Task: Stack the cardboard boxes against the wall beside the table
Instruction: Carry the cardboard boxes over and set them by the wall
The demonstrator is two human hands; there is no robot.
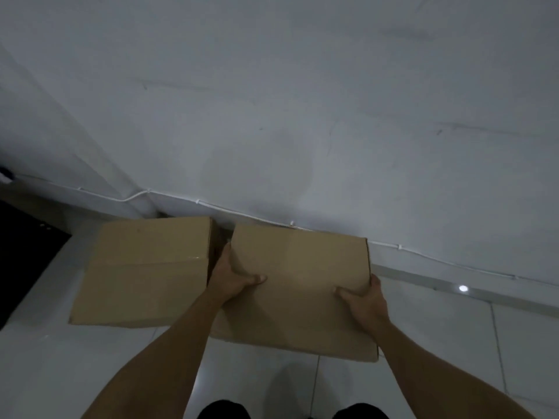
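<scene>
Two brown cardboard boxes lie side by side at the foot of the white wall (272,116). The left box (142,270) sits on the floor with a taped seam across its top. The right box (302,267) is held between both hands. My left hand (233,276) grips its left edge, thumb on top, fingers hidden down the side in the gap between the boxes. My right hand (366,300) grips its right front corner, thumb on top. I cannot tell whether the right box rests on the floor or on another box.
White floor tiles (438,343) stretch in front and to the right. A white cable (199,202) runs along the wall's base. A dark object (21,252) fills the left edge. My dark shoes (223,411) show at the bottom.
</scene>
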